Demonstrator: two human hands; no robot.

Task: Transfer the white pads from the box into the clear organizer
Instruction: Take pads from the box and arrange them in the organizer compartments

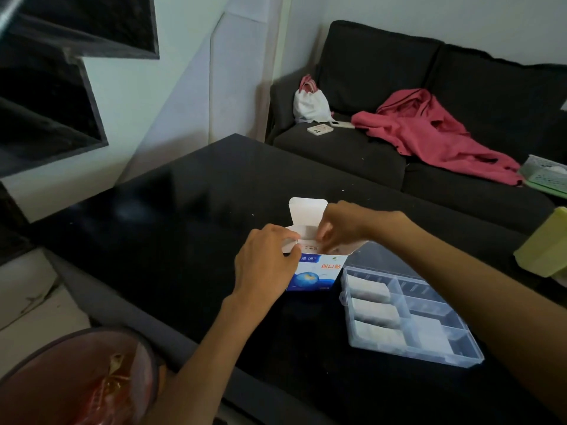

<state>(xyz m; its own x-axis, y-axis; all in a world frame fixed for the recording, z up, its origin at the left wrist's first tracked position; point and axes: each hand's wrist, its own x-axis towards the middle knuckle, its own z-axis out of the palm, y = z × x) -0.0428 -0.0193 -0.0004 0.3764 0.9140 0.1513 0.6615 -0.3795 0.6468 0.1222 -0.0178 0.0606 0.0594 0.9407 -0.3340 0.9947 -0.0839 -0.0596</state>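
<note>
1. While the box point(316, 271) stands upright on the black counter point(184, 210) w/ its lid flap up, the left hand point(267, 265) grips its side, fingers curled round the edge, prob. to steady it.
2. Right hand point(337, 228) dips into the open top, fingertips pinched together; what it pinches is hidden, likely more white pads.
3. Clear organizer point(429, 305) sits just right of the box, so each carry is short.
4. White pads point(374, 311) already fill its left compartments; several on the right look bare, so the task seems partway.
</note>
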